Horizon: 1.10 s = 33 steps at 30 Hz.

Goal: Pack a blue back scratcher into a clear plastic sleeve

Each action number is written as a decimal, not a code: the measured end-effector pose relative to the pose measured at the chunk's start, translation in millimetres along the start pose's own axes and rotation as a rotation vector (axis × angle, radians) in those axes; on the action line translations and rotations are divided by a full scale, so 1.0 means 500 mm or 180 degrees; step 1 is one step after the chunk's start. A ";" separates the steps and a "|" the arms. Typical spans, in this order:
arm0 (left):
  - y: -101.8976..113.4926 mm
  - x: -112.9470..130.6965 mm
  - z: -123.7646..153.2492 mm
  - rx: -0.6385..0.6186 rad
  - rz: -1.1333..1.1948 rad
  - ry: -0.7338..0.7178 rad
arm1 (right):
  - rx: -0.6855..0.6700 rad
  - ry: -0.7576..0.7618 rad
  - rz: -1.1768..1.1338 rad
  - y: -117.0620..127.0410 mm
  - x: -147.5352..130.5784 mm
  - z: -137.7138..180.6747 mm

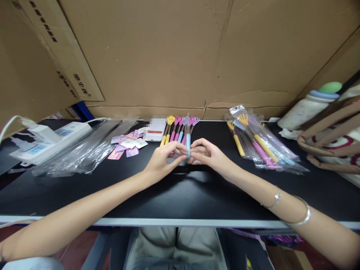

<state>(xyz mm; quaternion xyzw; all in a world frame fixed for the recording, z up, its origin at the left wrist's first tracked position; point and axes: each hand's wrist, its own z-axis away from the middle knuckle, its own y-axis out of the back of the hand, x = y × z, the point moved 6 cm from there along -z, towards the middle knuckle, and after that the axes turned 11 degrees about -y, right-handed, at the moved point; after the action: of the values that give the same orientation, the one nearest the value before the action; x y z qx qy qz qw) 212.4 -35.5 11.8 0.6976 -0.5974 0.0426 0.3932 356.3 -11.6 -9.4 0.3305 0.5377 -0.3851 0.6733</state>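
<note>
In the middle of the desk my left hand (168,154) and my right hand (207,152) meet with pinched fingers at the lower end of a light-blue back scratcher (188,139). It points away from me, and a clear sleeve seems to wrap it, though this is hard to make out. Behind my hands lies a row of loose back scratchers with yellow (165,137), pink (174,131) and blue handles. Off to the right, a pile of bagged back scratchers (266,144) rests with a yellow one (236,138) at its left side.
Clear plastic bags (81,150) lie at the left beside a white power strip (53,140) with plugs. Small printed cards (128,142) lie near a white box (154,129). A bottle (306,107) and a brown-handled bag (332,131) stand right. Cardboard (157,56) walls the back.
</note>
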 end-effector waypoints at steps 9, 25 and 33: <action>-0.013 0.003 0.004 -0.0345 -0.0501 -0.0508 | 0.0158 -0.0508 -0.1086 0.011 0.036 -0.011; -0.017 -0.004 -0.001 -0.0898 -0.0759 -0.1010 | -0.0147 -0.0708 -0.0896 0.003 0.036 -0.018; -0.016 -0.002 0.000 -0.1161 -0.1073 -0.1115 | -0.0246 -0.0702 -0.0242 0.004 0.043 -0.019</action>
<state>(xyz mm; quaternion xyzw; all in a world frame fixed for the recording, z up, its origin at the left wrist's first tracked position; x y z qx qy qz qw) 218.9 -34.8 7.0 0.7016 -0.5297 -0.2522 0.4044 356.4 -5.9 -32.5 0.2393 0.4870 -0.4233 0.7255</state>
